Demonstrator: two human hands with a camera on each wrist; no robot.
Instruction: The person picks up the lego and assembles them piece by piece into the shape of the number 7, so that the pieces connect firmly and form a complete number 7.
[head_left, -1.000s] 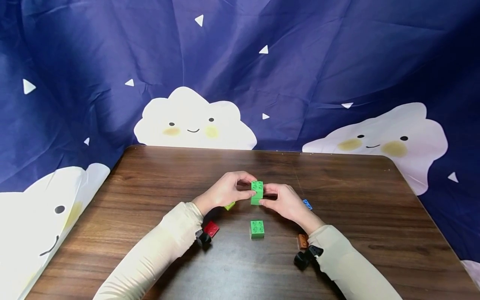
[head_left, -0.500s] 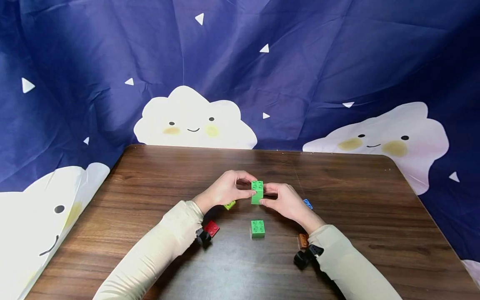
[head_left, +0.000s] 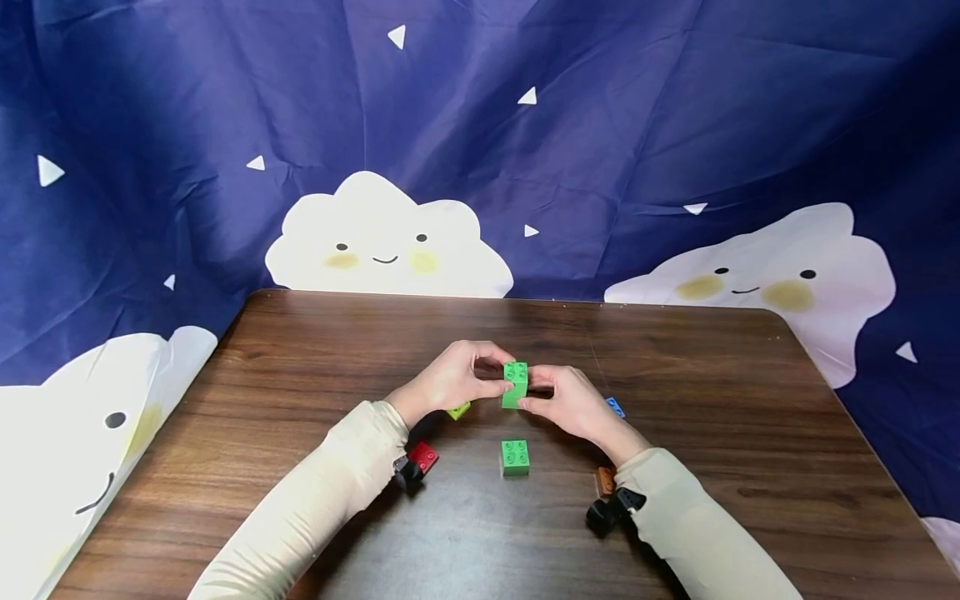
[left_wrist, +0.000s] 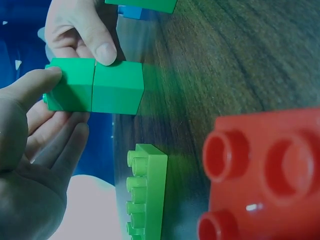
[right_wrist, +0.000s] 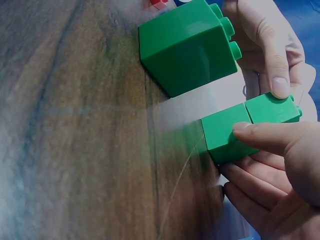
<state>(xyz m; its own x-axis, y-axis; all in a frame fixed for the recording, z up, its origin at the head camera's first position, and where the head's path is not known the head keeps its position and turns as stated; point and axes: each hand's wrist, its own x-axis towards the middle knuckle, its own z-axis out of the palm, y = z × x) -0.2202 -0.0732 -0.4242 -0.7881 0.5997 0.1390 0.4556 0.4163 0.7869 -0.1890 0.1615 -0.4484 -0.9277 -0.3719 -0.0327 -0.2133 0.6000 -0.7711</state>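
Two green toy bricks stand stacked at the middle of the table, one flush on the other with a thin seam between them in both wrist views. My left hand pinches the upper green brick from the left, thumb on its near side. From the right, my right hand grips the lower green brick, its thumb against the near side. The stack's studded top faces up. A separate green brick stands on the table nearer to me.
Left of the stack lie a lime brick and a red brick, partly behind the left arm. To the right are a blue brick and an orange-brown brick beside the right sleeve. A blue cloud-print cloth hangs behind the wooden table.
The two stacked green bricks now line up, and the step between them has gone in the head view. Both hands have kept their hold in nearly the same place.
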